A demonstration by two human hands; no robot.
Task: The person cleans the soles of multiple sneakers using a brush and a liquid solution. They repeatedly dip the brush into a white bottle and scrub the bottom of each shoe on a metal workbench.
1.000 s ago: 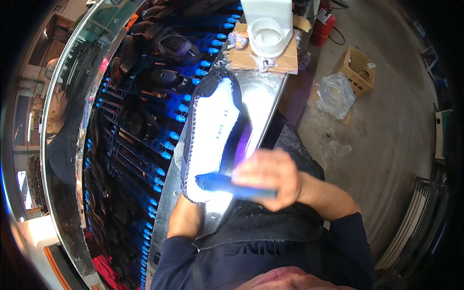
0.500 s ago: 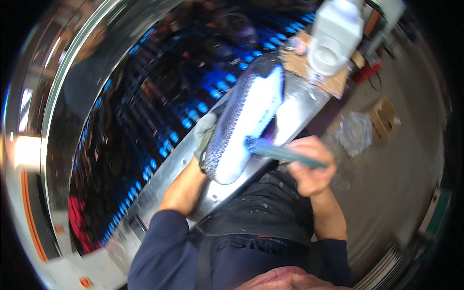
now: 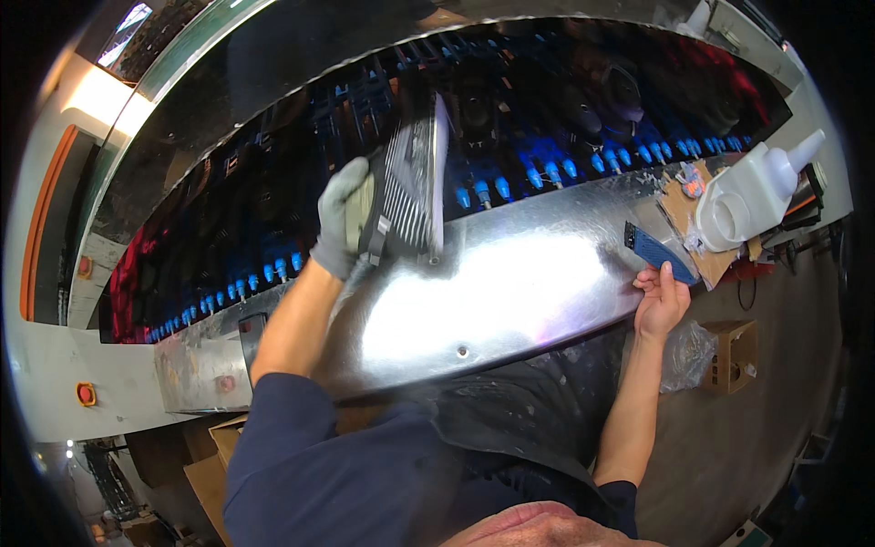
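Observation:
My left hand (image 3: 342,214), in a grey glove, is closed round a dark shoe (image 3: 410,196) with a striped, knit-looking upper. The shoe is held up on edge over the front of the dark machine opening, its pale sole side turned to the right. Between the fingers and thumb of my bare right hand (image 3: 663,301) is a flat blue brush (image 3: 663,255) with short dark bristles pointing up and left. It is over the right end of the shiny metal ledge (image 3: 401,337), close to a white plastic bottle (image 3: 738,205) with a spout.
Behind the ledge runs a row of blue-tipped pegs (image 3: 551,173), with dark shoe shapes (image 3: 583,114) beyond. The bottle stands on a cardboard piece (image 3: 676,205). On the floor at right are a cardboard box (image 3: 732,356) and clear plastic (image 3: 685,357). A red button (image 3: 86,394) is at left.
My left hand has lifted the shoe away from my body and tipped it on edge over the machine. The brush has left the sole and moved right, near the bottle. The view has turned.

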